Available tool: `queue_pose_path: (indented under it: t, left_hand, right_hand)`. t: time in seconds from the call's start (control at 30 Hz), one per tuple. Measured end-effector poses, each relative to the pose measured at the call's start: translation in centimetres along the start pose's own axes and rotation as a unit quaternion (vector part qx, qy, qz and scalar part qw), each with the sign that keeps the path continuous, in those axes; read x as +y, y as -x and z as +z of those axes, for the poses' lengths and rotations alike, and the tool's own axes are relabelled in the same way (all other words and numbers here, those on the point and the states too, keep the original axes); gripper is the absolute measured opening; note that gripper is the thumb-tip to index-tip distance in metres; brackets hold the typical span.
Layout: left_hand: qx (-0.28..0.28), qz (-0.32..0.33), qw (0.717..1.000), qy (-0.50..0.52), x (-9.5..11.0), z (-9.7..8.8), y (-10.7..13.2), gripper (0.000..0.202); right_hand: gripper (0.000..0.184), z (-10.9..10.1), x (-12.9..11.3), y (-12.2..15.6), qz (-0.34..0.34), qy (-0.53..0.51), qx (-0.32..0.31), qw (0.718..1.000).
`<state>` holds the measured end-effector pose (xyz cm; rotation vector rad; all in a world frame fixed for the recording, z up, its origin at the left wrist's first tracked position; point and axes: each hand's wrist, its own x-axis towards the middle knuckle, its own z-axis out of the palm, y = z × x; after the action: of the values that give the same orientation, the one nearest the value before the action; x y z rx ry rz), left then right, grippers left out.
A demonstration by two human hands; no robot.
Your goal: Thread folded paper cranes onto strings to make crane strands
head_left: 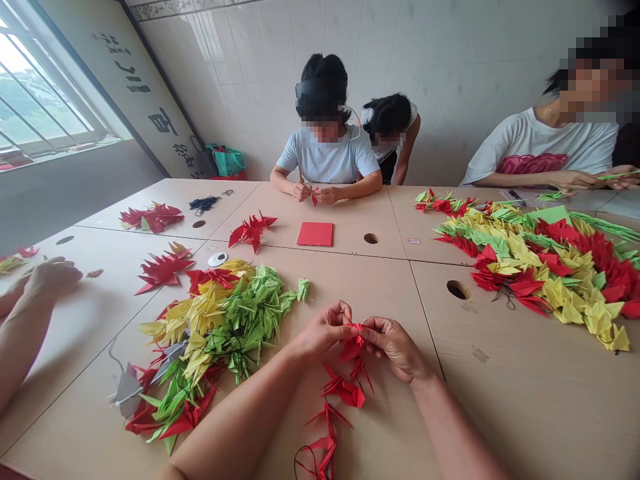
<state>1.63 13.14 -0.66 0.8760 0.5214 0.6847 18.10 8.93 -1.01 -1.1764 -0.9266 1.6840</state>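
My left hand (323,331) and my right hand (395,347) meet over the table's near middle, both pinched on a red paper crane (353,345). Below that crane hangs a string of red paper cranes (336,407), trailing toward me across the table (525,400). A heap of green, yellow and red paper cranes (215,327) lies just left of my left hand.
A second heap of mixed cranes (550,267) covers the right side. A stack of red paper squares (315,234) lies mid-table. Smaller red crane clusters (163,269) lie at the left. Across the table a person folds red paper; other people sit right and left.
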Motion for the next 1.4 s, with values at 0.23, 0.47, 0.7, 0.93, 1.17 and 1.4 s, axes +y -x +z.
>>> queue_pose_path:
  t: [0.23, 0.47, 0.7, 0.93, 1.17, 1.4]
  left_hand:
    - [0.015, 0.026, 1.0, -0.005, 0.13, 0.25, 0.01, 0.03]
    - [0.037, 0.046, 0.998, -0.025, 0.21, 0.22, -0.15, 0.033]
    - [0.064, 0.055, 0.996, -0.031, 0.06, 0.28, -0.41, 0.037]
    - [0.056, 0.055, 0.996, -0.037, -0.28, -0.06, -0.43, 0.037]
    - [0.034, 0.045, 0.996, -0.068, 0.03, 0.0, -0.14, 0.033]
    - [0.044, 0.053, 0.996, -0.061, -0.07, 0.2, -0.07, 0.03]
  right_hand:
    - [0.037, 0.1, 0.23, -0.23, -0.025, -0.022, 0.024, 0.999]
    - [0.04, 0.31, 0.39, -0.3, -0.033, 0.012, 0.034, 0.999]
    - [0.04, 0.37, 0.39, -0.34, -0.033, 0.02, 0.056, 0.998]
    - [0.04, 0.39, 0.45, -0.36, -0.045, 0.022, 0.059, 0.997]
    - [0.039, 0.34, 0.54, -0.37, -0.045, 0.023, 0.051, 0.997]
    - [0.037, 0.46, 0.6, -0.28, -0.031, 0.02, 0.039, 0.999]
